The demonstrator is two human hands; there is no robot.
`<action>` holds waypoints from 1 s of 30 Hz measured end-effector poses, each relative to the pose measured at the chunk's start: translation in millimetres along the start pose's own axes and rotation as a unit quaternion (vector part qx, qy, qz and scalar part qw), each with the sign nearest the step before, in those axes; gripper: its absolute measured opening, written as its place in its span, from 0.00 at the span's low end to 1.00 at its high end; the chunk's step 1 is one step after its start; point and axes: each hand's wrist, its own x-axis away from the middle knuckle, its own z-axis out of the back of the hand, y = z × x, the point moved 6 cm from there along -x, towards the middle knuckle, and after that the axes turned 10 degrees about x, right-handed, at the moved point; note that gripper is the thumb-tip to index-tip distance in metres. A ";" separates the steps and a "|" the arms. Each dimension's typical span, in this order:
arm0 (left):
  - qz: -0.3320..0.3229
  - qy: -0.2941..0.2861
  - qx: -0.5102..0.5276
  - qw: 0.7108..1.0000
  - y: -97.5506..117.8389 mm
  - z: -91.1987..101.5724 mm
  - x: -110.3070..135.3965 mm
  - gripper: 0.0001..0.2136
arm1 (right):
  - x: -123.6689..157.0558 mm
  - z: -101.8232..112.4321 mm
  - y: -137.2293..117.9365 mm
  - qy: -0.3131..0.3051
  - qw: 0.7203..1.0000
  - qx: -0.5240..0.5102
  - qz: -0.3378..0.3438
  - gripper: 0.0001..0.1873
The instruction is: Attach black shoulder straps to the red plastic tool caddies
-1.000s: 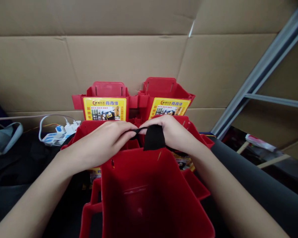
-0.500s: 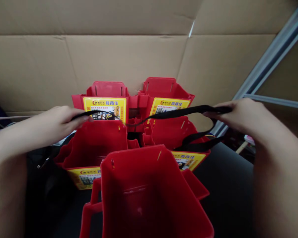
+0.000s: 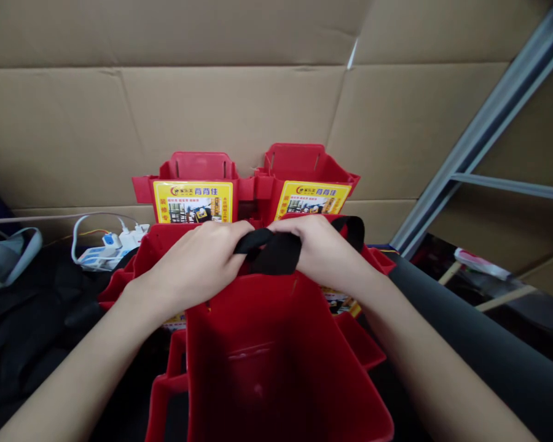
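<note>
A black strap (image 3: pixel 276 253) is bunched between my two hands, just above the back rim of the nearest red plastic bin (image 3: pixel 258 344). My left hand (image 3: pixel 207 255) is closed around one part of the strap. On the other side my right hand (image 3: pixel 316 242) grips it too, and a loop of the black webbing sticks out behind that hand. The nearest bin is open-topped, with slots near its back rim and side holders. Behind my hands stand more red bins, partly hidden; the two at the back carry yellow printed labels (image 3: pixel 195 201).
A white power strip (image 3: pixel 101 255) with plugs and cables lies at the left, beside dark fabric (image 3: pixel 23 331). Cardboard (image 3: pixel 225 110) covers the wall behind. A grey metal frame (image 3: pixel 479 141) slants down at the right, past a dark surface edge (image 3: pixel 470 325).
Both hands have come inward from far apart to meet at the middle, gathering the stretched strap. The power strip at the left is now more visible. The bins stay in place.
</note>
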 end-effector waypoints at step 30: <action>0.176 0.058 0.355 0.916 -39.6 -9.0 4.3 0.33 | 13.7 24.1 78.6 0.035 0.968 0.134 -0.211 0.37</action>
